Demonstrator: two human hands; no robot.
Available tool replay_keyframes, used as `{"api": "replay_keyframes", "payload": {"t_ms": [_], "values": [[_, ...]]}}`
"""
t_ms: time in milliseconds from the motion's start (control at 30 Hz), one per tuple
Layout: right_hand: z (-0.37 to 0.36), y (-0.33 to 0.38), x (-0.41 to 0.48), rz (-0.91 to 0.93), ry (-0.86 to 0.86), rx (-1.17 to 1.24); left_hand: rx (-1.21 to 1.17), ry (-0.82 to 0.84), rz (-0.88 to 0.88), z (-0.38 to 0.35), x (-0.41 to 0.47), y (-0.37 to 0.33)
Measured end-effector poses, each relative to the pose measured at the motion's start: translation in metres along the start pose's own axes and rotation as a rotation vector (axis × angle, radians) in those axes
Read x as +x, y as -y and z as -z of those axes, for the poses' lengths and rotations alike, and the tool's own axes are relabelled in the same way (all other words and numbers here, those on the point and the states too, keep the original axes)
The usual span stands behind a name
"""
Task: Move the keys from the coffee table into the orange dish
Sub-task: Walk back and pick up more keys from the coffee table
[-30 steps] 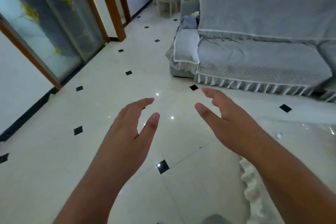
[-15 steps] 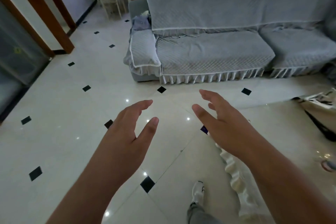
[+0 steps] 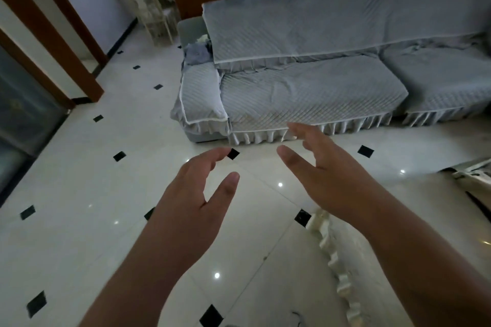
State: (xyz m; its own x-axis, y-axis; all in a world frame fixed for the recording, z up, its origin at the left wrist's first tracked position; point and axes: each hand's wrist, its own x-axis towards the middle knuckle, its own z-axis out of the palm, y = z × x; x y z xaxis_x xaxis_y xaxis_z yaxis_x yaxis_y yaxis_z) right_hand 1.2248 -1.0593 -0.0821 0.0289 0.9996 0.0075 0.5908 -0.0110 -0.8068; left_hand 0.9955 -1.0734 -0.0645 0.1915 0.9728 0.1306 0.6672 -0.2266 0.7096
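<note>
Both hands out front over the glossy tiled floor (image 3: 87,167): left hand (image 3: 191,204) spread loose, right hand (image 3: 326,180) likewise, fingers relaxed, nothing held. Grey covered sofa (image 3: 305,93) far ahead, white frilled cloth (image 3: 338,265) near right. No sight of the keys or orange dish.

Two hands: one left hand (image 3: 191,202) at 7 o'clock, one right hand (image 3: 326,180) at 4 o'clock. One grey sofa (image 3: 305,93) at 1 o'clock, showing two seat cushions. One white chair (image 3: 156,18) at 11 o'clock. Twelve black floor diamonds (image 3: 119,156) can be counted, mostly from 6 to 10 o'clock.
</note>
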Motion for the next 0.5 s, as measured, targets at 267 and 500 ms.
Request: {"api": "replay_keyframes", "payload": {"t_ms": [267, 500], "values": [[0.048, -0.049, 0.045, -0.209, -0.152, -0.011, -0.028, 0.133, -0.172, -0.053, 0.119, -0.014], [0.077, -0.071, 0.094, -0.389, -0.380, -0.021, -0.091, 0.358, -0.314, -0.097, 0.233, -0.017]]}}
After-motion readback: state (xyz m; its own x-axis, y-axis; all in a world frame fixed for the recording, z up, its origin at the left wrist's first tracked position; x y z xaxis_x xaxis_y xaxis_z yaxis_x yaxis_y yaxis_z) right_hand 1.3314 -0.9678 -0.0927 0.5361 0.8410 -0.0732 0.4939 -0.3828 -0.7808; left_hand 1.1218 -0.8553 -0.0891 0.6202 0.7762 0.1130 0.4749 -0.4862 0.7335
